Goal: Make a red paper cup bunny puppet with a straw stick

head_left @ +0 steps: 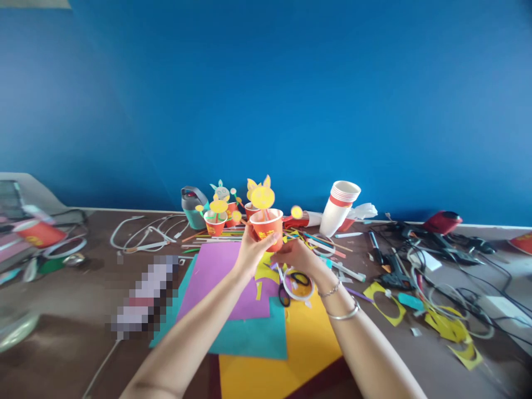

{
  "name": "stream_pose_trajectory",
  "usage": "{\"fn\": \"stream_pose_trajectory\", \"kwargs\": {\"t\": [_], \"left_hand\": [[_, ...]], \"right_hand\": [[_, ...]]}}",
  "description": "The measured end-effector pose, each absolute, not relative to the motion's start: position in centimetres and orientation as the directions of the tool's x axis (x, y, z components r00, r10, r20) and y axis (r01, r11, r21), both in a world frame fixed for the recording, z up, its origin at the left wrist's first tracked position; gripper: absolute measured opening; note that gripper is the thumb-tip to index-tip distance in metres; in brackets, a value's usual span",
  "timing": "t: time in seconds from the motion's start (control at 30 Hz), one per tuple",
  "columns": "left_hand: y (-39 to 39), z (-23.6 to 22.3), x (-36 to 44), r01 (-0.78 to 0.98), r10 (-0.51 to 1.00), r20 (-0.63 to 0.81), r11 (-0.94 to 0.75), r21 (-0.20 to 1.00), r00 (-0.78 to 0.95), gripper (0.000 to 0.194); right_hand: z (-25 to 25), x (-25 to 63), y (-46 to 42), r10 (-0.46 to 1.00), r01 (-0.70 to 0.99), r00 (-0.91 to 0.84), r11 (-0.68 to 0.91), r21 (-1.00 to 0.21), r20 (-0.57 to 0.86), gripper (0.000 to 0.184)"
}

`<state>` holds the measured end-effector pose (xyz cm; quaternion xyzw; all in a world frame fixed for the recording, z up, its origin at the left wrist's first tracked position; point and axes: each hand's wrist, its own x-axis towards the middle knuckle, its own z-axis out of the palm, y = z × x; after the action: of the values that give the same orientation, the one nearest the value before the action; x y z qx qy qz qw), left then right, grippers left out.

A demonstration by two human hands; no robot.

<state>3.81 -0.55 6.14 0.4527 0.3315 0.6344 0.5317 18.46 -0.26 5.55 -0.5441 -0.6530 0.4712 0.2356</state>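
Paper cup (266,226) gripped above a brown table (78,299)

Nearest the viewer: orange-yellow sheet (316,343), partly under a teal sheet (245,341); purple sheet (211,282) atop the teal. Off toward the table's right edge, yellow paper scraps (446,327) and a yellow piece with a round hole cut from it (401,317).

Beyond, between the forearms: black-handled scissors (284,299) beside a white ring (312,291).

Left hand (253,254) grasps the paper cup, thumb across its front, roughly midway between table's left and right edges. Cup is red, upright, bearing a yellow eared face (262,197). Right hand (297,256), two bracelets at wrist and forearm, sits just below the cup's right side, fingers bent; cannot tell whether they hold anything or touch the cup.

Farther right, black glue gun (394,271) among cables.

Near the far edge: a similar yellow-faced red cup (215,228), standing; left of it, teal container with grey lid (195,215); to the right, tilted stack of white cups (334,216). Behind all, blue wall (266,100).
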Motion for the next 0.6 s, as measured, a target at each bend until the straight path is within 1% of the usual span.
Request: {"fn": "stream_pose_trajectory", "kwargs": {"t": [0.1,0.13,0.3,0.37,0.47,0.6], "left_hand": [[-0.6,5.8,4.1,-0.390,0.979,0.201,-0.193,0.900,-0.020,0.058],[-0.6,5.8,4.1,-0.390,0.980,0.198,-0.192,0.901,-0.025,0.058],[-0.5,6.7,3.4,-0.377,0.971,0.227,-0.240,0.895,-0.079,0.065],[-0.5,6.8,3.4,-0.372,0.970,0.228,-0.245,0.895,-0.089,0.066],[-0.7,6.3,3.8,-0.364,0.974,0.213,-0.225,0.904,-0.074,0.064],[-0.9,5.8,4.3,-0.364,0.982,0.168,-0.187,0.912,-0.084,0.060]], "right_hand": [[6.1,18.2,-0.3,0.961,0.423,-0.207,-0.080,-0.903,-0.182,0.015],[6.1,18.2,-0.3,0.957,0.436,-0.218,-0.078,-0.896,-0.189,0.014],[5.4,18.5,-0.6,0.882,0.575,-0.382,-0.007,-0.818,-0.276,0.019],[5.3,18.5,-0.6,0.874,0.590,-0.391,-0.003,-0.808,-0.288,0.019],[5.7,18.1,-0.6,0.911,0.572,-0.331,-0.012,-0.820,-0.244,0.018],[6.3,17.4,-0.7,0.959,0.487,-0.206,-0.071,-0.870,-0.193,0.010]]}}
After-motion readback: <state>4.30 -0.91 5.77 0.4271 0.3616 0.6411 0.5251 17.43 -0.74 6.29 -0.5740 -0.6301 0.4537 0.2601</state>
